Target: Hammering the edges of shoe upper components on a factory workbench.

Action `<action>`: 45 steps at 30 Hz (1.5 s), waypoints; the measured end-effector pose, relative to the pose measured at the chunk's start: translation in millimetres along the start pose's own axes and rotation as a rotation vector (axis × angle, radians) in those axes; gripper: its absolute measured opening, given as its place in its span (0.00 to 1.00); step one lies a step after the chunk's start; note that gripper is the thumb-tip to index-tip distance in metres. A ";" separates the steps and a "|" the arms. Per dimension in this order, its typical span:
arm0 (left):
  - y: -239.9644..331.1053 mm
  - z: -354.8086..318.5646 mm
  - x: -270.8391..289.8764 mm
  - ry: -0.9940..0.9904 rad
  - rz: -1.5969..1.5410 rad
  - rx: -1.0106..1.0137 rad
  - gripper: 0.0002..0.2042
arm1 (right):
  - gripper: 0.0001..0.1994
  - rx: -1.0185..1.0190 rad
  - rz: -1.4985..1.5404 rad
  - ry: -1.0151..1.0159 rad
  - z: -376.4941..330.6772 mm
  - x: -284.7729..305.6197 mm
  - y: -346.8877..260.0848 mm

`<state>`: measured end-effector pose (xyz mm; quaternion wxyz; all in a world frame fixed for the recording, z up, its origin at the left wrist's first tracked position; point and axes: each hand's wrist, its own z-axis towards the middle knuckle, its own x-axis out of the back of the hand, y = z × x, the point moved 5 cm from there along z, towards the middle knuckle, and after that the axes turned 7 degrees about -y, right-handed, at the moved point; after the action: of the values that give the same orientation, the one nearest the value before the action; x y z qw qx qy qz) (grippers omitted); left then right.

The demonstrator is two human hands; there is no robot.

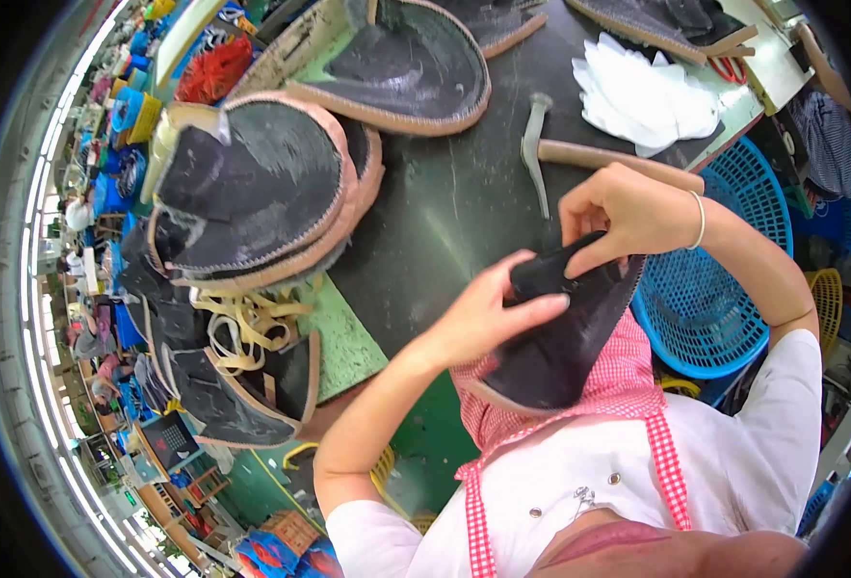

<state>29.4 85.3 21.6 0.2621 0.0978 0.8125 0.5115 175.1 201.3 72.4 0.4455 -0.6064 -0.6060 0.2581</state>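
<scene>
Dark fabric shoe upper with a tan stitched edge (560,337) sat between my hands, held up over my red-and-white checked apron (628,371) at the near edge of the table. My left hand (488,313) lay under and against it, fingers stretched along a smaller black piece (550,275) at its top, while my right hand (628,212) pinched that piece from above with thumb and fingertips. I judged the piece only half settled, not yet pressed flat, so this upper was unfinished. Many like it waited: a stack of dark uppers with pinkish-tan borders (261,193) lay to my left, more rested farther back (411,72), and others slumped below the stack beside a tangle of pale yellow strips (247,323). A hammer with a wooden handle (560,152) lay untouched on the dark green tabletop (454,212), just beyond my right hand. Crumpled white cloth or paper (647,96) lay farther right. I made out no labels or signs that I could tell by shape; the containers were a blue plastic mesh basket (724,289) beside my right forearm, a yellow basket (828,299) behind it, and blue and yellow crates (136,106) far left.
</scene>
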 end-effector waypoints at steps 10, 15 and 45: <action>-12.9 -8.6 16.9 0.138 -0.075 -0.053 0.22 | 0.09 0.277 -0.892 0.828 4.1 38.1 44.8; -11.9 -18.2 36.8 0.268 -0.057 0.035 0.13 | 0.15 0.165 -0.900 0.746 17.3 36.5 52.7; 47.3 29.5 87.5 0.168 1.246 -0.540 0.10 | 0.14 0.136 -0.111 0.230 0.8 -32.7 11.0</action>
<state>-34.1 167.3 24.8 -0.1298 0.4385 0.4658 0.7575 175.6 171.4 55.3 0.5655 -0.5660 -0.5646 0.2026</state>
